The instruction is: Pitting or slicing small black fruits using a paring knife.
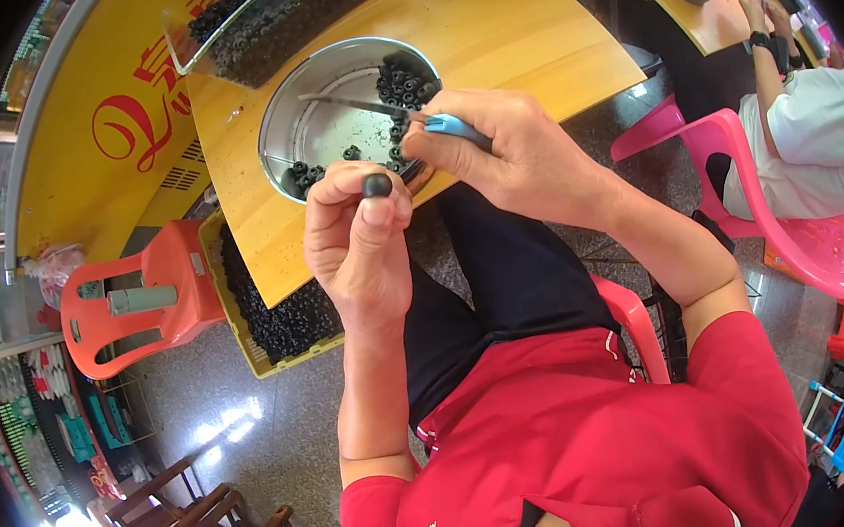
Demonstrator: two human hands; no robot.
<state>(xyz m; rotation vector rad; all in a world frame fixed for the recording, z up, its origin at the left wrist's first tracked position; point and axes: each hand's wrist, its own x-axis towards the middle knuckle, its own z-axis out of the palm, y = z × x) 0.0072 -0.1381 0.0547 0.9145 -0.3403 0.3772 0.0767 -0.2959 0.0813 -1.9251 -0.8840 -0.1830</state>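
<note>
My left hand pinches a small, smooth black ball between thumb and fingertips, in front of the near rim of a round metal pan. My right hand is closed round the blue handle of a slim tool, whose thin metal blade points left over the pan. Whether it is a knife or another blade I cannot tell. In the pan, several small black ring-like pieces gather along the right side and the near edge, with dark crumbs scattered on its bottom.
A clear tub full of black pieces stands behind the pan on the wooden table. On the floor at left are a yellow crate of black pieces and an orange chair. Another person sits on a pink chair.
</note>
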